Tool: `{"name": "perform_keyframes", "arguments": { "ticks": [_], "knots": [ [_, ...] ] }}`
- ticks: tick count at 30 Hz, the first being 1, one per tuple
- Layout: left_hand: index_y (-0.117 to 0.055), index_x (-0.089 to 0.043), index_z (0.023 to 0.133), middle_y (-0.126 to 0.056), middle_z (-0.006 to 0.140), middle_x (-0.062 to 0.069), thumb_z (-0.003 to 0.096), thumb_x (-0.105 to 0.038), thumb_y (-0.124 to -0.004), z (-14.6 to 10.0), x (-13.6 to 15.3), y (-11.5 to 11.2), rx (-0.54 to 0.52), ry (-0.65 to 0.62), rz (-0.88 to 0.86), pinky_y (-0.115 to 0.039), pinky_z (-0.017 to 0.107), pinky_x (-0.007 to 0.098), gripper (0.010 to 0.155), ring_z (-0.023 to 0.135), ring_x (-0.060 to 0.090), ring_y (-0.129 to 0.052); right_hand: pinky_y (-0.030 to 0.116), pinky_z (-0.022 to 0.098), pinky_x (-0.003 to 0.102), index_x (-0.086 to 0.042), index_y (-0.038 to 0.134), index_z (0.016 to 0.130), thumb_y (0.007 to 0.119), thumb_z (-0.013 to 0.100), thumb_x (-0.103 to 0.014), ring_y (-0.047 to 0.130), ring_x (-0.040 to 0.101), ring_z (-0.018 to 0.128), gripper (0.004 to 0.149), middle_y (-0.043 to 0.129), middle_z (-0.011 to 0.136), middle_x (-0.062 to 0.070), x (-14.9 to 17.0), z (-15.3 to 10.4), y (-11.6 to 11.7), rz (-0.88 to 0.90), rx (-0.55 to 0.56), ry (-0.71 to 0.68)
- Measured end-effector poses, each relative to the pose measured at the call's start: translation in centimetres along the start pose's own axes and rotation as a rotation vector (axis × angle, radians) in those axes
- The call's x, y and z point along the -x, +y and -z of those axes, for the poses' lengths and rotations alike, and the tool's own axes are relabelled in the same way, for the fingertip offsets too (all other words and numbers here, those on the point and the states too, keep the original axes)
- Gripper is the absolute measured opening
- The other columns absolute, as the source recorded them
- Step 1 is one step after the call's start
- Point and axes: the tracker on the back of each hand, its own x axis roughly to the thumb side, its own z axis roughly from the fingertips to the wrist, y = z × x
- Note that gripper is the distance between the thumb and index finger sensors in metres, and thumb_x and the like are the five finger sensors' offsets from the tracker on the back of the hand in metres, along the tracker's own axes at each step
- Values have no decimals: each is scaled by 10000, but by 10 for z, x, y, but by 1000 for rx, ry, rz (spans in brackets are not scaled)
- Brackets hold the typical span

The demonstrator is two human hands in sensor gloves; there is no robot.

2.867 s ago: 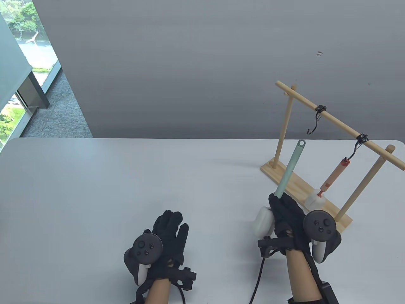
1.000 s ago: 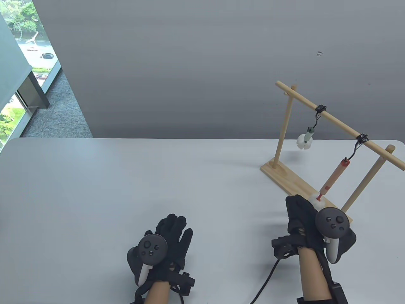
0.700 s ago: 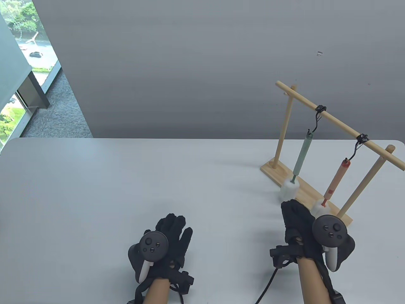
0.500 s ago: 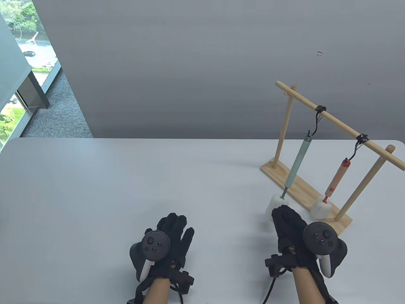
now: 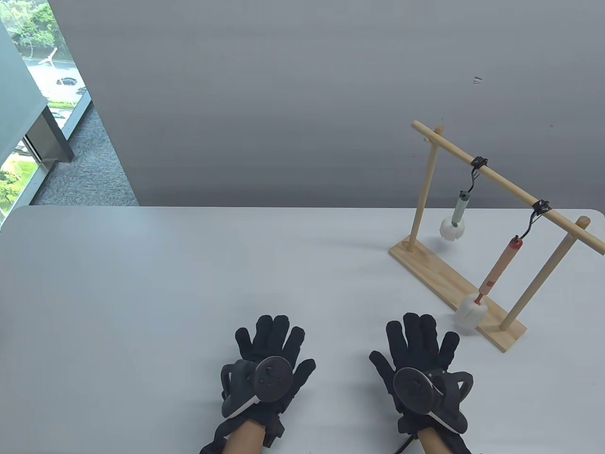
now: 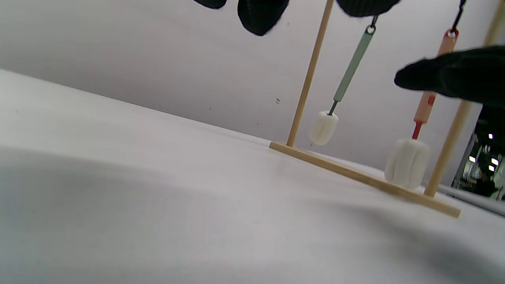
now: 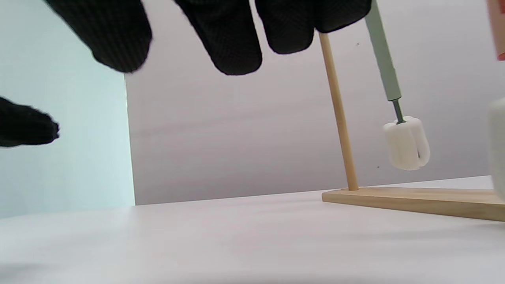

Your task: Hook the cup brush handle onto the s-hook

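Green cup brush (image 5: 456,213) now swings free on its s-hook (image 5: 471,182) at two o'clock; your right hand (image 5: 420,359) released it, left hand (image 5: 269,354) likewise spread flat: hooking looks done.

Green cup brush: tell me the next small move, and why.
Probably none beyond keeping clear and letting it settle. The green cup brush already hangs by its handle loop from the far s-hook on the wooden rack, tilted off plumb with its sponge head off the base. Both the left hand and right hand lie flat and open on the table, touching nothing.
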Motion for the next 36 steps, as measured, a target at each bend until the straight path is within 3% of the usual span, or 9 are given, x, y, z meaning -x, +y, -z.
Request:
{"name": "perform_keyframes", "arguments": {
  "ticks": [3, 11, 16, 36],
  "knots": [
    [-486, -291, 1078, -255, 1194, 154, 461, -618, -576, 1, -12, -4, 45, -51, 137, -164, 656, 746, 705, 1104, 490, -214, 141, 600, 757, -67, 560, 1075, 674, 525, -476, 322, 550, 1030, 695, 369, 1117, 280, -3, 0, 5, -40, -54, -14],
    [-264, -308, 1104, -53, 1164, 163, 451, -666, -536, 2, -24, -14, 130, -41, 143, -132, 654, 740, 793, 1070, 501, -51, 56, 598, 743, -149, 343, 1116, 638, 525, -515, 34, 492, 1012, 755, 79, 1115, 219, 1, -1, 5, -3, -51, -23],
    [-178, -310, 1097, 9, 1146, 164, 444, -696, -505, 1, -23, -15, 176, 17, 168, -118, 653, 740, 826, 1061, 498, -7, 47, 592, 745, -152, 332, 1119, 631, 526, -525, 9, 495, 1011, 761, 66, 1112, 220, -2, 0, 7, -10, -65, -47],
    [-198, -300, 1097, -10, 1146, 166, 444, -687, -517, -2, -16, -13, 195, 54, 156, -118, 651, 738, 823, 1064, 492, -43, 61, 580, 752, -132, 373, 1120, 622, 532, -529, 59, 516, 1013, 751, 95, 1113, 243, -13, 4, 14, -53, -121, -116]
  ]
}}
